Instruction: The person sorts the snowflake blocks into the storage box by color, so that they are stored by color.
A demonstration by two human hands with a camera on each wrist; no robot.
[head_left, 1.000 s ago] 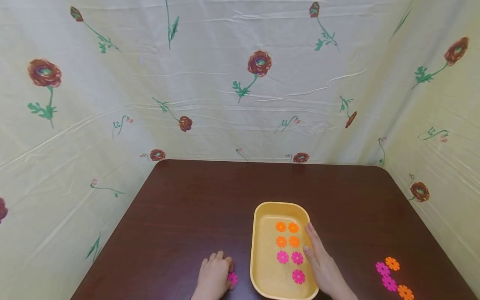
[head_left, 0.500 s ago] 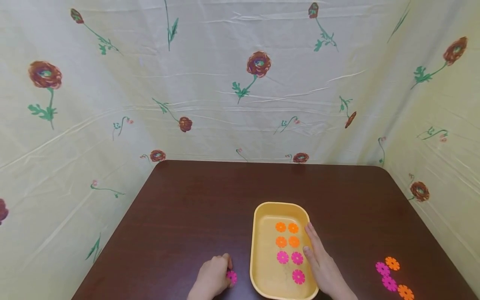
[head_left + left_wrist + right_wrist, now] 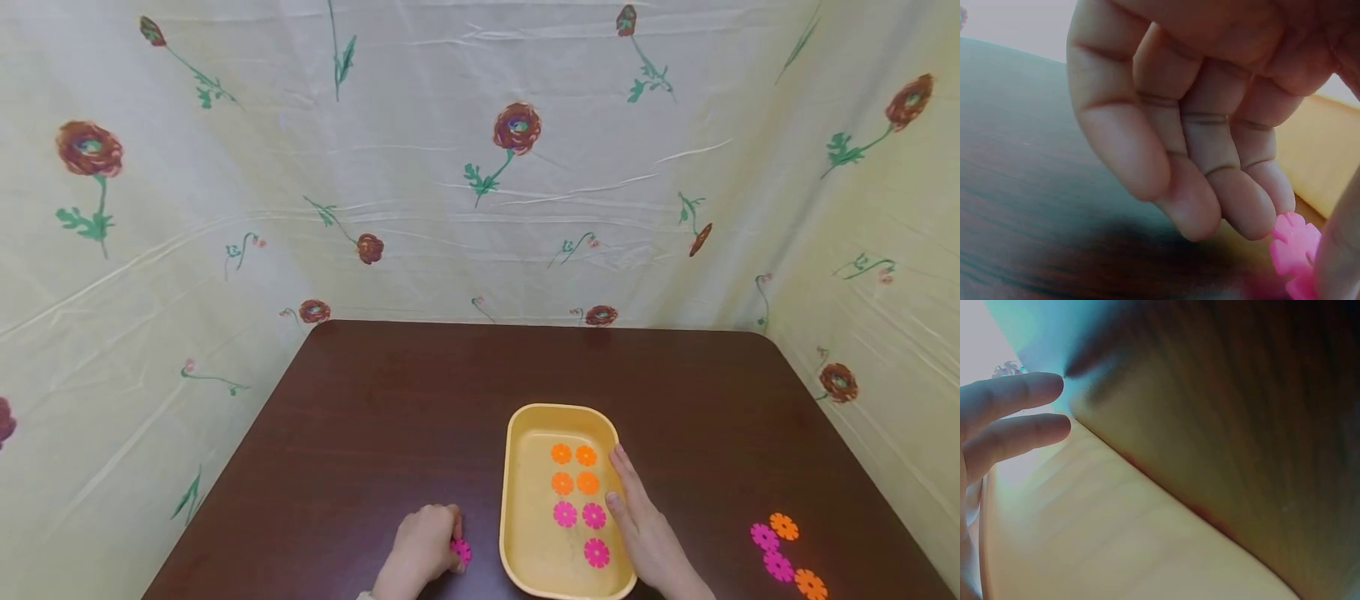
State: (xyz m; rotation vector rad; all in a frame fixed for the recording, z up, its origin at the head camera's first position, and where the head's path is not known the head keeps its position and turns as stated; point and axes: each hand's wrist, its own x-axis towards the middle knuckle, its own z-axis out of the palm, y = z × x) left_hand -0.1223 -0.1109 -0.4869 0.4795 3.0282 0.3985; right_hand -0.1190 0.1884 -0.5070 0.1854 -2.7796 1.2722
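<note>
Left hand [image 3: 420, 554]: fingertips pinching a pink disc [image 3: 461, 551] on the table [image 3: 390, 417], just left of the tray [image 3: 510, 500].
Right hand [image 3: 645, 533]: fingers straight, resting along the tray's right rim.
Tray: four orange, three pink discs.
Step, as judged: pick-up; next calls for lifting the disc over the rim.

Table [image 3: 420, 400] under my hands — dark brown, faint wood grain. Tray [image 3: 525, 433] at lower centre: pale yellow. In it, four orange flower discs [image 3: 573, 468] above three magenta ones [image 3: 585, 529]. Disc at my left fingertips [image 3: 460, 551]: magenta, paler pink in the wrist view. Lower right of frame, loose discs [image 3: 783, 550] — two orange, two purple-magenta. Backdrop cloth [image 3: 480, 167]: cream, printed with rust-red roses on green stems.
</note>
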